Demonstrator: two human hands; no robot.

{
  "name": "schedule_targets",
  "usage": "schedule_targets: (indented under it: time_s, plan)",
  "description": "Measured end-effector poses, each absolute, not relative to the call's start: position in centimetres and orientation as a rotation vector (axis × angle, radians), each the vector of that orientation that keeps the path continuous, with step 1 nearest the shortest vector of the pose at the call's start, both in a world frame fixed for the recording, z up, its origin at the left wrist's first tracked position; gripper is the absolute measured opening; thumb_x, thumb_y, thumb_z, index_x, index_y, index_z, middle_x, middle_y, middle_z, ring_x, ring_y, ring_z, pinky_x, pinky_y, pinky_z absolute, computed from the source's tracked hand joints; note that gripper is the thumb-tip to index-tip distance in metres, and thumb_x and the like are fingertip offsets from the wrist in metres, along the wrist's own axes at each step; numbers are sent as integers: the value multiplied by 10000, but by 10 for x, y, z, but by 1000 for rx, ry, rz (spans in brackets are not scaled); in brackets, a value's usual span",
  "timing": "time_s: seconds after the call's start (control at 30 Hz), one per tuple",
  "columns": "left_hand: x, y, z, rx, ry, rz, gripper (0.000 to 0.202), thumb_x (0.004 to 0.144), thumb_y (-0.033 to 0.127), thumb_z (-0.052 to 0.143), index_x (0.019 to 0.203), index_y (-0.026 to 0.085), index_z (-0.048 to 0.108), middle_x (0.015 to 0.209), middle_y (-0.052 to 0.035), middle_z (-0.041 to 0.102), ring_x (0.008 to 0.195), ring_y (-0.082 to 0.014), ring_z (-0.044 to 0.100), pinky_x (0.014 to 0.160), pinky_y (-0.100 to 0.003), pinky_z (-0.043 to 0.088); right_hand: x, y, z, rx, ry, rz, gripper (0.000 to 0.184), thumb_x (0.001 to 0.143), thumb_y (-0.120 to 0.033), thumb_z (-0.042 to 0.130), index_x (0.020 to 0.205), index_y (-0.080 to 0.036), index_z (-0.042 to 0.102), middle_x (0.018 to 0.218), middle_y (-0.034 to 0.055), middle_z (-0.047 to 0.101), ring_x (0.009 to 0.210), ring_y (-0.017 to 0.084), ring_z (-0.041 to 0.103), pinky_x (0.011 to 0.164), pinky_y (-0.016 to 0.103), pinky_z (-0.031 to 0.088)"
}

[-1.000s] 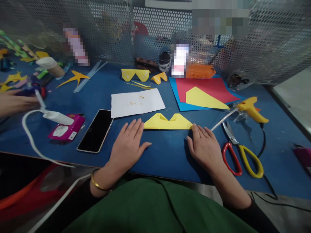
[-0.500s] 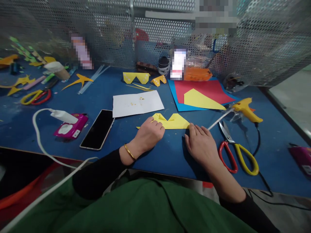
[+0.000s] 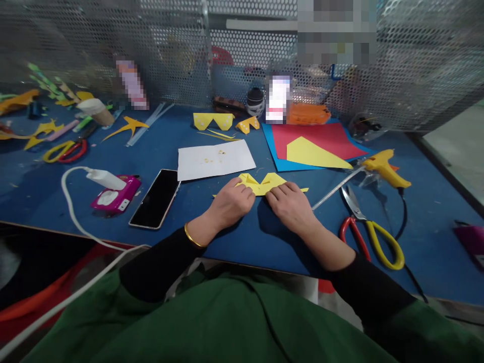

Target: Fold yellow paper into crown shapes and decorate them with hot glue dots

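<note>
A folded yellow paper piece (image 3: 261, 182) with two peaks lies on the blue table (image 3: 242, 237) in front of me. My left hand (image 3: 231, 201) is curled, its fingertips pinching the paper's left part. My right hand (image 3: 290, 202) rests on the paper's right part, fingers bent and pressing it down. Both hands sit close together over the paper. A gold bangle circles my left wrist.
A white sheet (image 3: 215, 159) and a black phone (image 3: 156, 197) lie to the left. Red-and-yellow scissors (image 3: 368, 231) and a yellow glue gun (image 3: 383, 168) lie at the right. Red, blue and yellow sheets (image 3: 313, 146) sit behind. A pink box (image 3: 115, 194) with a white cable is further left.
Both hands lay flat and apart beside the paper a second ago. The left hand curled onto the paper's left side, then the right hand slid left onto its right side.
</note>
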State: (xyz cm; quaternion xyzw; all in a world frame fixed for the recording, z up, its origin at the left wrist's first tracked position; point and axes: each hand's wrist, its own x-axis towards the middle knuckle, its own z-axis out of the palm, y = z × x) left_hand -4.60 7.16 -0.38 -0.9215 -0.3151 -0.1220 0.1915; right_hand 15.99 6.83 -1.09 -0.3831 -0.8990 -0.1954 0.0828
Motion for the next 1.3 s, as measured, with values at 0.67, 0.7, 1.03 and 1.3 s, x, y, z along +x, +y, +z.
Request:
schedule_targets:
  time_s: [0.67, 0.7, 1.03, 1.3]
  plan:
    - [-44, 29, -12, -2862, -1421, -696, 258, 1025, 255, 504, 846, 178, 674, 825, -35, 696, 811, -197, 612, 724, -338, 404, 160, 13, -23, -1334, -2305, -108, 229, 993, -246, 550, 835, -224, 715, 824, 15, 709, 759, 168, 553, 720, 309, 338]
    - [-44, 29, -12, -2869, -1450, -712, 251, 1023, 253, 509, 852, 177, 676, 834, -36, 695, 818, -199, 610, 729, -339, 406, 160, 14, -23, -1350, -2293, -57, 234, 995, -247, 544, 837, -223, 716, 825, 15, 707, 762, 168, 557, 718, 310, 337]
    - [-40, 31, -8, -2873, -1738, -659, 206, 998, 255, 561, 852, 181, 687, 872, -39, 678, 871, -223, 577, 747, -355, 373, 155, 21, -15, -1572, -2199, 234, 232, 967, -237, 550, 810, -209, 719, 806, 32, 678, 756, 192, 573, 703, 332, 305]
    - [-38, 32, -7, -2812, -1808, -666, 217, 979, 253, 583, 801, 190, 690, 830, -28, 685, 827, -215, 571, 760, -368, 349, 155, 27, -8, -1634, -2203, 349, 175, 929, -230, 583, 800, -233, 701, 781, -4, 711, 751, 191, 603, 733, 327, 297]
